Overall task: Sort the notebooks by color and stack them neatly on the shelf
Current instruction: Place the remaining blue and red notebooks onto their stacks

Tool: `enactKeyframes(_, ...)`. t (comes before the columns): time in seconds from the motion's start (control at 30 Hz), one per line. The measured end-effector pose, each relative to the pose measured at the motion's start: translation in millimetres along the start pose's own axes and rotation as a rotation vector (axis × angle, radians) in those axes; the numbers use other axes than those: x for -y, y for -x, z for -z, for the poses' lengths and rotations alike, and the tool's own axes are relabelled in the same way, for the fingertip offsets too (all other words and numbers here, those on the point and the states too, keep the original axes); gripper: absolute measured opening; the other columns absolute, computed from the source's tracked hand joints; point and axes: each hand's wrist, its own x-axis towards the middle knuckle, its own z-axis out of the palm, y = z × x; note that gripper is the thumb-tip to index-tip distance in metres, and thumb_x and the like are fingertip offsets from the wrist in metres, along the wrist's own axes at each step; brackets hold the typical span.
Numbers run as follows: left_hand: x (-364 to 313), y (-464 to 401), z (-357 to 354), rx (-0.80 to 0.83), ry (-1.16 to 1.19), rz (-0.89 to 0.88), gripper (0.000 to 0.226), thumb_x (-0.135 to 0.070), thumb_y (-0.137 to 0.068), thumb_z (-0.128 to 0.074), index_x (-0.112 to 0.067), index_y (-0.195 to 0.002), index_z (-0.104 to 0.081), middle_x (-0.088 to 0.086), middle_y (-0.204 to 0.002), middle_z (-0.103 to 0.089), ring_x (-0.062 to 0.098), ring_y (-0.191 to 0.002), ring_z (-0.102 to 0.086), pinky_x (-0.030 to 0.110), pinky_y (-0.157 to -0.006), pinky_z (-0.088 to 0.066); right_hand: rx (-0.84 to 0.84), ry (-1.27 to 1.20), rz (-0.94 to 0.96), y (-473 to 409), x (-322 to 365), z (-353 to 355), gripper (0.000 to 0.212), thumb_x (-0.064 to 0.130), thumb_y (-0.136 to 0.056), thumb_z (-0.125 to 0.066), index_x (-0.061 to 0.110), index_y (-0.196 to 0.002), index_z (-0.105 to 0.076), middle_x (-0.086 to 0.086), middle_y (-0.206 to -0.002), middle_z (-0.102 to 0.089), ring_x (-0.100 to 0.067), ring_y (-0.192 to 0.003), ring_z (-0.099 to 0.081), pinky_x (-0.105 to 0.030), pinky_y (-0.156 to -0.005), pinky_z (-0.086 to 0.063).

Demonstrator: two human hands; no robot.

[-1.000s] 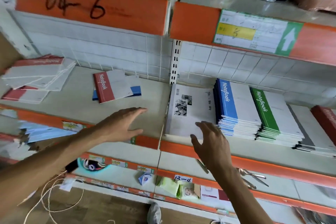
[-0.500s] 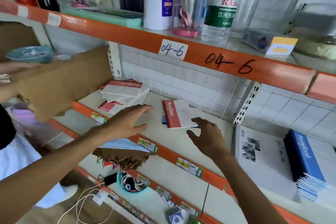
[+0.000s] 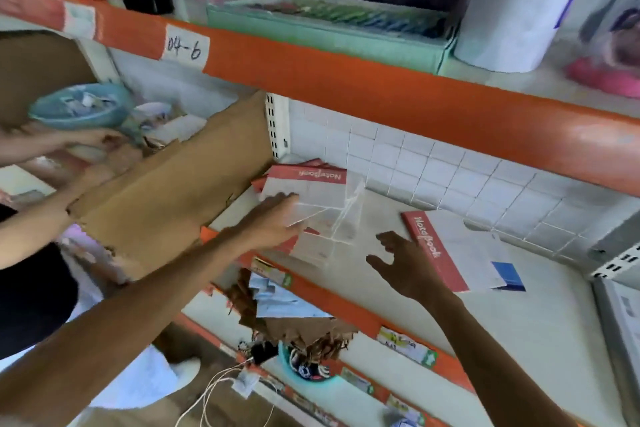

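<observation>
That messy pile of red notebooks (image 3: 311, 208) sits fanned out at the shelf's (image 3: 433, 288) left end, against the cardboard (image 3: 166, 204); a lone red notebook (image 3: 446, 246) lies to its right over a blue one (image 3: 507, 276). Square the pile's edges first, then lift it as one block, I'd say. Your left hand (image 3: 273, 222) lies flat, fingers straight, on the pile's top cover. Your right hand (image 3: 405, 263) hovers spread and empty, just beside the lone notebook's spine.

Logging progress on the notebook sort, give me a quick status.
Left hand open, flat on messy red pile. Right hand open, beside red notebook, blue one underneath. Cardboard crowds the pile's left.
</observation>
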Motion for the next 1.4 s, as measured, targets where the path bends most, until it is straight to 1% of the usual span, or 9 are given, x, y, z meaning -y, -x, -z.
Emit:
enactKeyframes(0.33,81.4,-103.9,23.1,-0.029,0.009,0.083,0.080,-0.067,-0.065,-0.054,-0.021,-0.130,-0.050,0.002,-0.120,-0.057,0.022,-0.107,-0.056,0.031,-0.090,-0.048,-0.058,-0.200,-0.171,-84.0,31.8,-46.8,0.058,0.033,-0.091,-0.071,0.009,-0.139,-0.048,-0.010,-0.134,-0.061,-0.028,-0.121,-0.059,-0.029,-0.093,-0.048)
enactKeyframes(0.5,79.3,-119.2,12.9,0.115,0.193,0.133,0.098,-0.045,-0.075,-0.078,-0.030,-0.151,-0.018,-0.005,-0.117,-0.053,0.012,-0.091,-0.056,0.019,-0.066,-0.050,-0.123,-0.415,-0.322,-107.7,35.4,-58.3,0.057,0.031,-0.092,-0.071,0.009,-0.138,-0.047,-0.007,-0.126,-0.062,-0.023,-0.104,-0.060,-0.023,-0.073,-0.046)
enactKeyframes(0.67,74.6,-105.7,1.6,0.106,0.113,0.176,0.102,-0.084,-0.046,-0.071,-0.023,-0.125,-0.049,0.002,-0.111,-0.054,0.017,-0.098,-0.053,0.032,-0.084,-0.049,-0.171,-0.775,-0.523,-107.0,25.2,-62.6,0.043,0.036,-0.085,-0.078,0.007,-0.115,-0.068,-0.003,-0.091,-0.072,-0.014,-0.069,-0.063,-0.025,-0.060,-0.046)
enactKeyframes(0.83,63.3,-76.0,-9.0,0.150,0.227,0.203,0.096,-0.083,-0.046,-0.071,-0.038,-0.127,-0.045,0.004,-0.127,-0.037,0.024,-0.117,-0.043,0.039,-0.102,-0.042,-0.091,-0.844,-0.459,-89.3,15.4,-66.7,0.074,0.057,-0.061,-0.087,0.016,-0.116,-0.061,-0.005,-0.106,-0.073,-0.023,-0.092,-0.073,-0.044,-0.080,-0.061)
enactKeyframes(0.93,56.2,-56.2,-21.0,0.183,0.342,0.136,0.084,-0.066,-0.061,-0.078,-0.038,-0.133,-0.046,0.004,-0.127,-0.035,0.021,-0.119,-0.042,0.040,-0.108,-0.038,-0.101,-1.020,-0.442,-73.0,0.3,-64.8,0.058,0.031,-0.077,-0.086,0.013,-0.123,-0.056,-0.012,-0.115,-0.069,-0.029,-0.097,-0.072,-0.048,-0.082,-0.061)
enactKeyframes(1.1,29.3,-33.6,-25.0,0.356,0.408,-0.029,0.066,-0.056,-0.072,-0.076,-0.038,-0.129,-0.048,-0.013,-0.113,-0.056,0.009,-0.103,-0.060,0.027,-0.084,-0.049,-0.208,-1.336,-0.446,-54.4,-28.7,-54.0,0.055,0.011,-0.082,-0.079,0.012,-0.131,-0.054,-0.015,-0.118,-0.070,-0.029,-0.098,-0.073,-0.041,-0.078,-0.060)
enactKeyframes(1.2,22.5,-59.9,0.6,0.140,0.254,-0.021,0.064,-0.061,-0.073,-0.071,-0.030,-0.126,-0.052,-0.005,-0.110,-0.062,0.014,-0.093,-0.064,0.033,-0.079,-0.054,-0.219,-1.377,-0.426,-46.6,-35.3,-48.5,0.038,0.006,-0.089,-0.070,0.008,-0.125,-0.059,-0.017,-0.120,-0.069,-0.030,-0.098,-0.073,-0.039,-0.076,-0.060)
enactKeyframes(1.33,18.8,-98.4,10.4,0.173,0.223,0.166,0.088,-0.068,-0.068,-0.071,-0.012,-0.132,-0.046,0.009,-0.131,-0.052,0.025,-0.114,-0.054,0.035,-0.089,-0.047,-0.299,-1.296,-0.450,-39.5,-32.3,-57.2,0.058,0.014,-0.087,-0.076,0.010,-0.137,-0.048,-0.014,-0.124,-0.066,-0.028,-0.104,-0.071,-0.041,-0.086,-0.059)
enactKeyframes(1.4,8.5,-101.0,0.8,0.211,0.345,0.206,0.052,-0.057,-0.072,-0.075,-0.020,-0.105,-0.057,0.005,-0.108,-0.060,0.022,-0.099,-0.059,0.030,-0.075,-0.051,-0.303,-1.244,-0.463,-35.8,-29.2,-60.4,0.058,0.019,-0.086,-0.077,0.014,-0.136,-0.047,-0.011,-0.120,-0.067,-0.027,-0.102,-0.072,-0.039,-0.079,-0.060)
